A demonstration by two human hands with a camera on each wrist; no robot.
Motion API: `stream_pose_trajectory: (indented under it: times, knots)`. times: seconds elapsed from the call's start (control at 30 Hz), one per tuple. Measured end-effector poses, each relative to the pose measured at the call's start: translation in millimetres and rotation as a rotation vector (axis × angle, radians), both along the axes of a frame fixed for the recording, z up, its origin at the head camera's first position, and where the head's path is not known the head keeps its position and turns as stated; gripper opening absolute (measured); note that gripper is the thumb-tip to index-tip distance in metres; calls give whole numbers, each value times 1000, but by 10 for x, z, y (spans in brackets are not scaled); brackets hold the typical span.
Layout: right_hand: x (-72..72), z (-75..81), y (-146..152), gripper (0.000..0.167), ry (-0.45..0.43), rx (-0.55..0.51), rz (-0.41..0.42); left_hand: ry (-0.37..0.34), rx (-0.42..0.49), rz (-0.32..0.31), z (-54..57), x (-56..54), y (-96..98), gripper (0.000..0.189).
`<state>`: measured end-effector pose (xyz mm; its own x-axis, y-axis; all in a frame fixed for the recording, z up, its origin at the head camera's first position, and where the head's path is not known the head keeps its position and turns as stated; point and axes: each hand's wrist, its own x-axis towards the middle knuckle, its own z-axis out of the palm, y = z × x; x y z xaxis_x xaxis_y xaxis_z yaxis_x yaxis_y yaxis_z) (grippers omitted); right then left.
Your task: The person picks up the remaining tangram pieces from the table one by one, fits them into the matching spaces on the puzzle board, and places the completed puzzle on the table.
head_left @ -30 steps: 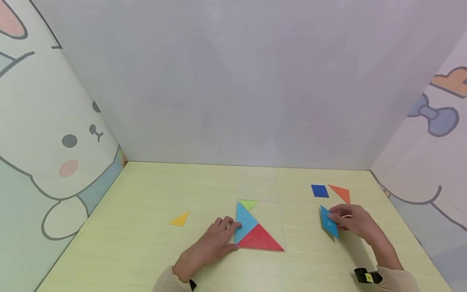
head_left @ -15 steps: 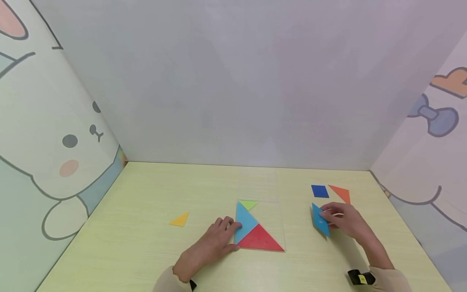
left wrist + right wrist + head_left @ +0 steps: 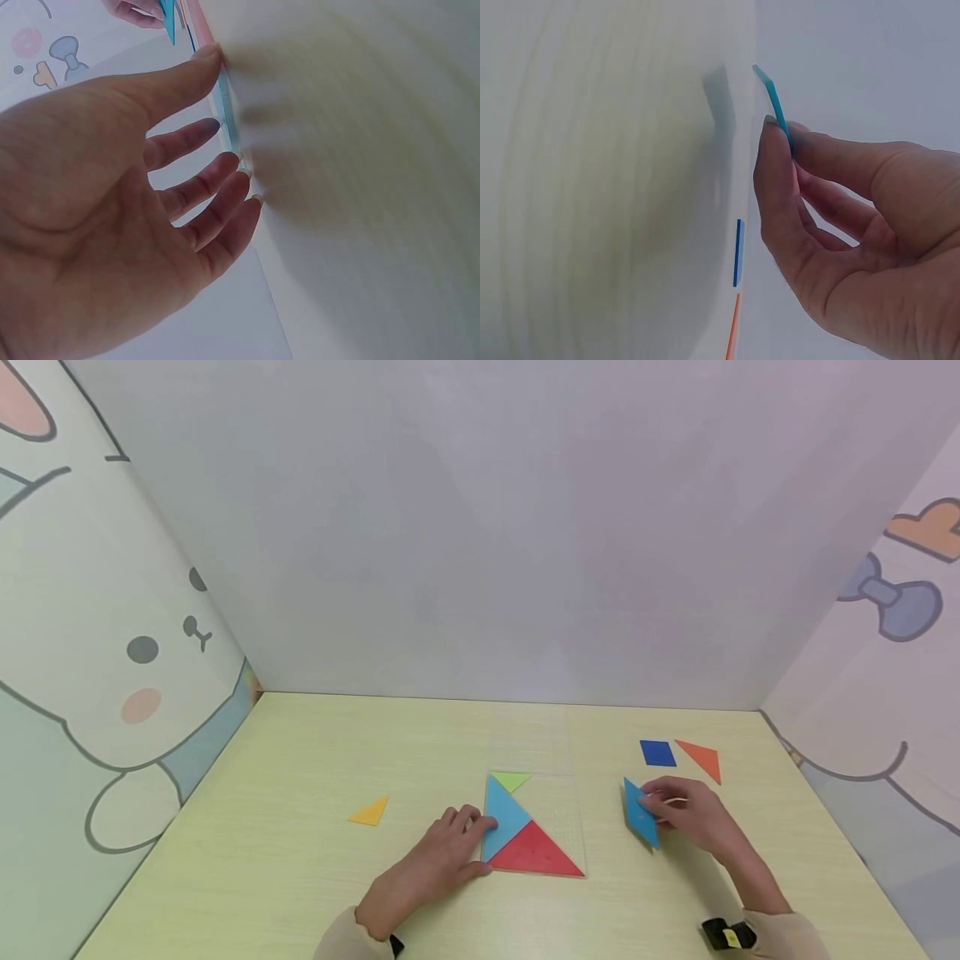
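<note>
Over the pale yellow table [image 3: 225,877], the right hand [image 3: 688,810] pinches a flat blue piece [image 3: 639,817]. The relaxed left hand [image 3: 438,853] touches a flat light-blue triangle [image 3: 508,814].

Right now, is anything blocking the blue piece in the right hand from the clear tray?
Nothing visible is: in the head view, only tabletop lies between the blue piece, pinched by the right hand, and the clear tray. The navy piece and orange triangle lie farther back; the left hand is at the tray's left.
</note>
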<state>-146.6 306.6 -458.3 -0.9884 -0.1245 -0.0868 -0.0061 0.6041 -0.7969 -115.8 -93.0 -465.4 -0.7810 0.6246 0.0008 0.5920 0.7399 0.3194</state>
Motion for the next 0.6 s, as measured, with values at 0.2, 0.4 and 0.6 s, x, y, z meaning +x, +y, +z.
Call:
stream_pose_trajectory:
  times: [0.2, 0.4, 0.6]
  knots:
    - [10, -10, -112, 24, 15, -32, 6, -1, 1, -3, -2, 1, -2, 55]
    - [-1, -22, -217, 21, 30, -53, 21, 6, -2, -6, -2, 2, -3, 55]
    - [-11, -44, -291, 21, 27, -87, 37, 2, 1, -5, 0, -3, -4, 55]
